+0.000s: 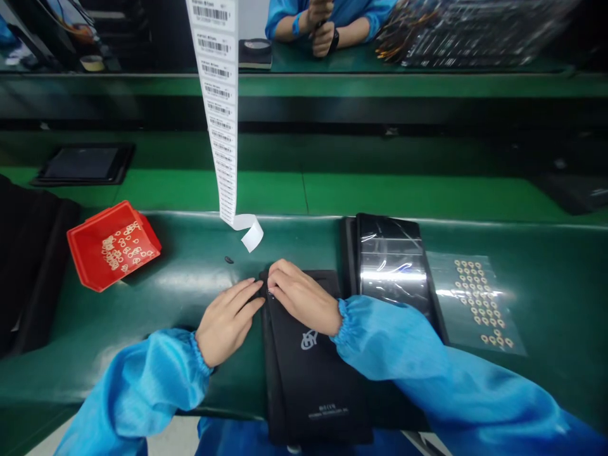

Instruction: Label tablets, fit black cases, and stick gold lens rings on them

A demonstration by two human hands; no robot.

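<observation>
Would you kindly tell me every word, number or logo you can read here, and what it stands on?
"HY", as the stylised logo seems to read: on the black cover.
Small lettering lower on that cover: too blurred to read.
Strip of white labels: barcodes, print too small.

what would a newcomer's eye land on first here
Probably the long white strip of barcode labels, hanging from the top and curling onto the green table just beyond the hands. Next, the bright red bin of small pale rings at the left. Then the left hand and right hand, close together at the top end of the black case in the middle.
</observation>
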